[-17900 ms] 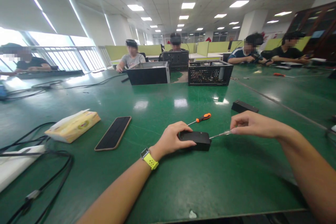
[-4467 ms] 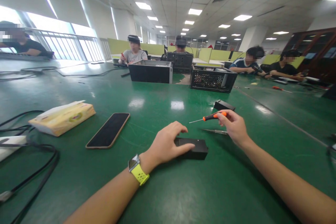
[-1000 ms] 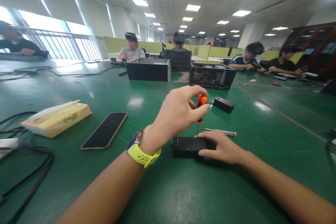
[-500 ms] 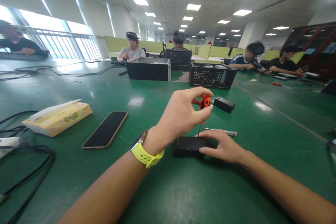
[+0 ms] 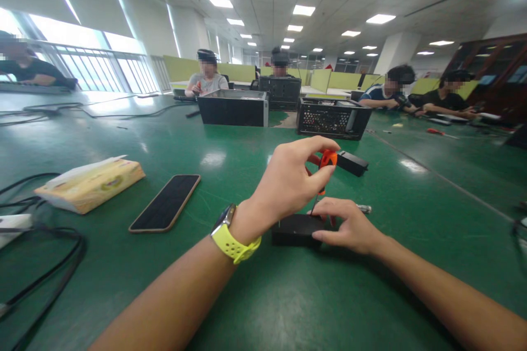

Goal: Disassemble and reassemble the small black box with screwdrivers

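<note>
My left hand [image 5: 293, 175], with a yellow-green watch band at the wrist, pinches the orange-and-black handle of a screwdriver [image 5: 328, 159] between thumb and fingers. Its thin shaft slants down to the top of a small black box [image 5: 293, 235], near the box's right end. Whether the tip sits in a screw is too small to tell. My right hand [image 5: 352, 225] grips that end of the box, thumb at the front and fingers behind, close to the shaft. Partly hidden behind the right hand lies a second screwdriver with a clear handle [image 5: 364, 209].
Another black box [image 5: 352, 164] lies beyond my hands. To the left are a phone [image 5: 165, 204], a tissue pack [image 5: 93, 184] and black cables [image 5: 61, 269]. Computer cases [image 5: 234, 109] stand farther back, and several people sit around the green table [image 5: 263, 307].
The screwdriver handle has turned and tilted slightly to the right with my left hand. My right fingers have risen and bent a little, now covering the shaft of the clear-handled screwdriver.
</note>
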Demonstrator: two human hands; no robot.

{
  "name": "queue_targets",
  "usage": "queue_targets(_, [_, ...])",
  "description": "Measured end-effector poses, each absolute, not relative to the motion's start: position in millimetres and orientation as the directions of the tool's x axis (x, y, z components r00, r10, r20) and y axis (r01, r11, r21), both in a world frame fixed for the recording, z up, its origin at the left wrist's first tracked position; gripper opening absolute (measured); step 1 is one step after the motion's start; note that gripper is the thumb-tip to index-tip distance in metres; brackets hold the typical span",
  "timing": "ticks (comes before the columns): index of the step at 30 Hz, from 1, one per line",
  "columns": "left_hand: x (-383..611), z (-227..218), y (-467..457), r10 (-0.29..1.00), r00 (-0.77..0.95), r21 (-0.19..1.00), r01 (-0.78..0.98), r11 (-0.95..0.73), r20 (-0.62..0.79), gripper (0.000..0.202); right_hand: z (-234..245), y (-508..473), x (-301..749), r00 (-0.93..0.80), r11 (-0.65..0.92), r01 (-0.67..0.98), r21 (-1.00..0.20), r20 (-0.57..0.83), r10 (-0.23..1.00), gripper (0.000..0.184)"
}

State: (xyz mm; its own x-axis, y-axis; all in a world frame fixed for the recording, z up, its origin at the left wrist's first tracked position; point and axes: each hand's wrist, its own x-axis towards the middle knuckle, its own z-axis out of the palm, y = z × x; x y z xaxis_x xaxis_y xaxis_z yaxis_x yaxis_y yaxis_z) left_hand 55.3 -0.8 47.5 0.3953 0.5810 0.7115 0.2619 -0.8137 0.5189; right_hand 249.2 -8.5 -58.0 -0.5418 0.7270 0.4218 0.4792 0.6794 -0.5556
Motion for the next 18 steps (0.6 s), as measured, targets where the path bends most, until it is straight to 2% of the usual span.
queue_targets(7, [55.5,46.8,-1.1,0.567,0.377,0.485,0.296,-0.823,0.733,0.026,-54.9,-11.3,244.3,-0.523,0.676,0.499,-0.541,0.434,0.734,0.025])
queue_targets(13, [55.0,48.1,-3.4,0.583,0.403,0.512,0.279,-0.812,0.705,0.028,-55.4,-11.2,245.3,-0.526,0.670,0.498,-0.551,0.422,0.738,0.024])
queue_targets(18, [55.3,47.7,-5.2,0.623,0.384,0.519,0.348,-0.781,0.681,0.020,-55.9,-10.6,246.0,-0.532,0.665,0.498,-0.557,0.409,0.741,0.025])
